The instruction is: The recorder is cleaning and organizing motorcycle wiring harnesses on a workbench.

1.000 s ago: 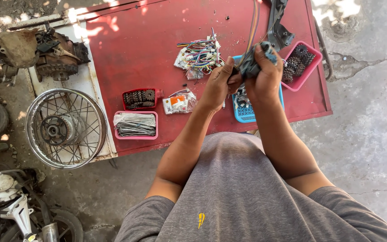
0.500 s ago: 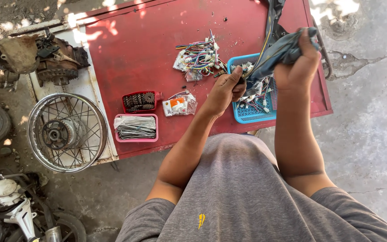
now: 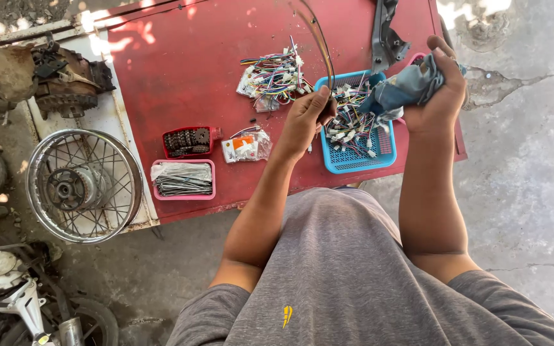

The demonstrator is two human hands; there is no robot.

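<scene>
Pinching thin dark cable (image 3: 318,45) in left hand (image 3: 306,118), running up-away; right hand (image 3: 440,96) gripping blue rag (image 3: 405,86) alongside.

The cable (image 3: 318,38) is thin, dark and flexible. Its lower end is pinched in the left hand (image 3: 306,118), and from there it rises in a gentle curve toward the far edge of the red table (image 3: 181,70), where it leaves the view. It appears as two close strands running side by side. The cloth (image 3: 402,90) is a crumpled blue-grey rag, bunched in the right hand (image 3: 440,90). Its loose folds hang to the left of that hand, above the right rim of the blue basket (image 3: 354,163). Cable and cloth are apart, with the basket's bundled wires beneath the gap.
</scene>
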